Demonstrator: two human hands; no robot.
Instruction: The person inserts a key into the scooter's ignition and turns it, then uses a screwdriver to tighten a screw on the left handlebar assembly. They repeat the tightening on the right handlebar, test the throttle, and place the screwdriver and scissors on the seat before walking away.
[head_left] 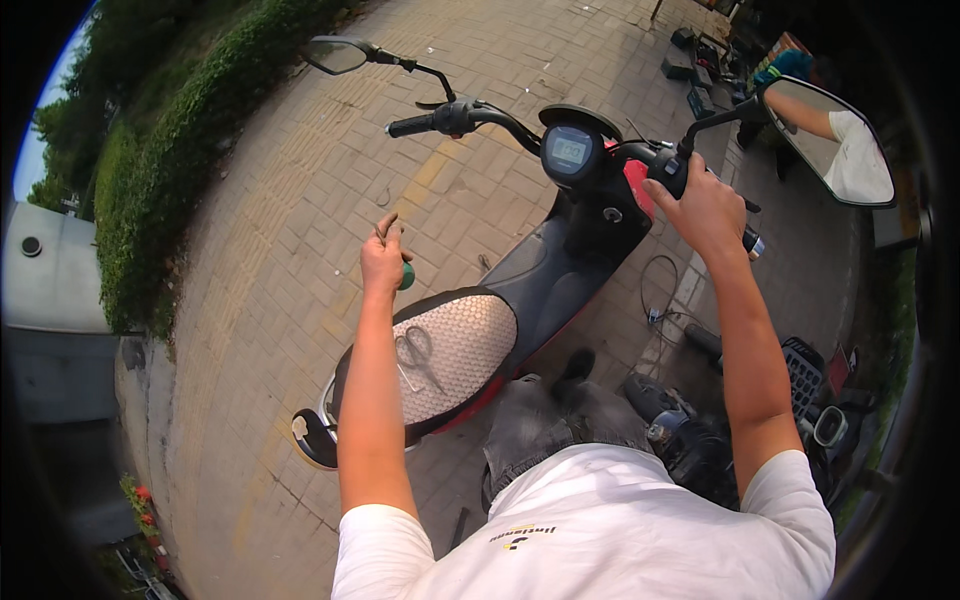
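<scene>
An electric scooter (540, 270) with a black and red body stands in front of me. My right hand (705, 210) is closed round the right handlebar by the black switch housing (668, 172), below the mirror stem; part of its grip is hidden. Out over the paving, left of the scooter, my left hand (382, 262) is closed on a tool with a rounded green handle (407, 276); its working end cannot be made out. A thin looped thing (415, 347), perhaps wire, lies on the pale patterned seat (470, 340). The round display (572, 150) is lit.
Beside the scooter, at the right, lie a loop of cable (650, 290) and dark vehicle parts (700, 440). Dark boxes (690, 70) and a person in blue (785, 65) are at the far right. A hedge (190, 150) borders the paving on the left.
</scene>
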